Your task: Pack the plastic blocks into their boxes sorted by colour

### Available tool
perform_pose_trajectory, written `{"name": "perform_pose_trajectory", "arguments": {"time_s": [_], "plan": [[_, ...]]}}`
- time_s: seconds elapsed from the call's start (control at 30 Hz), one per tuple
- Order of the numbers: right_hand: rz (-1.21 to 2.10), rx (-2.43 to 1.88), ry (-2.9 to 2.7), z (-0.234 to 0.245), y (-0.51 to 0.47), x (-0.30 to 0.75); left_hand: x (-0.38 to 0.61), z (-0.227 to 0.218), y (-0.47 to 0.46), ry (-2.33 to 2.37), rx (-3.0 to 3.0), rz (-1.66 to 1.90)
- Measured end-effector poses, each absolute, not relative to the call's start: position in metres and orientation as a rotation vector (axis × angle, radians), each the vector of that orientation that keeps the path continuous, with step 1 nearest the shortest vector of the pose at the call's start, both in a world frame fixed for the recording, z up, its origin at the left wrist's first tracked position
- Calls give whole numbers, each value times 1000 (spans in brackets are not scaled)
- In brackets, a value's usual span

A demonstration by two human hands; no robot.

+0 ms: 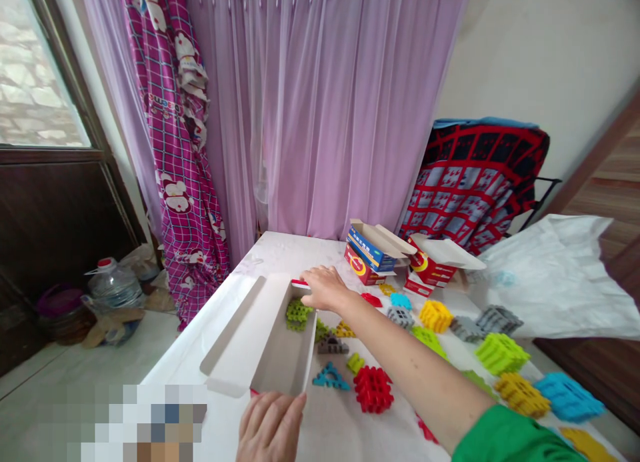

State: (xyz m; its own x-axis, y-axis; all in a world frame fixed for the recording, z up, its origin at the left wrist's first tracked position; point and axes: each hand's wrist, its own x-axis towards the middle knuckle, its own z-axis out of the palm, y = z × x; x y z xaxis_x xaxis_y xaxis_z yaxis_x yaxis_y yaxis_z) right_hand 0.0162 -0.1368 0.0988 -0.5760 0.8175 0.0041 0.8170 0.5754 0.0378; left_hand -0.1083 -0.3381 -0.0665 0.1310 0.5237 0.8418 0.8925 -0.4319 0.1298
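A long open cardboard box, white inside, lies on the white table with its lid flap folded out to the left. Inside, at its far end, sit lime-green plastic building pieces. My right hand grips the far end of the box, thumb and fingers around its rim. At the near end, my left hand is closed over the edge, its fingers together. Just right of the box are a dark grey piece, a blue triangular piece and a red block.
Several yellow, blue, grey and green blocks spread over the right of the table. At the back stand a blue box and red boxes, open-topped. A white plastic bag lies at the right edge.
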Motion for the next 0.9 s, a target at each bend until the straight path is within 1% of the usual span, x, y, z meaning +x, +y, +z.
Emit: {"name": "perform_pose_trajectory", "arguments": {"time_s": [0.13, 0.23, 0.37, 0.5, 0.7, 0.9], "plan": [[60, 1454, 2755, 101, -141, 34, -108, -63, -341, -1394, -2047, -1190], [37, 1384, 2748, 99, -145, 35, -106, -60, -341, -1388, -2043, -1208], [31, 1275, 2749, 95, -152, 23, -99, -57, -340, -1416, -1976, -1348], [120, 1243, 2717, 96, -153, 14, -94, -60, -338, -1396, -1932, -1434], [162, 1145, 2612, 89, -159, -3, -95, -65, -337, -1406, -1946, -1394], [104, 1110, 2494, 77, -158, -21, -95, -52, -342, -1446, -1958, -1311]]}}
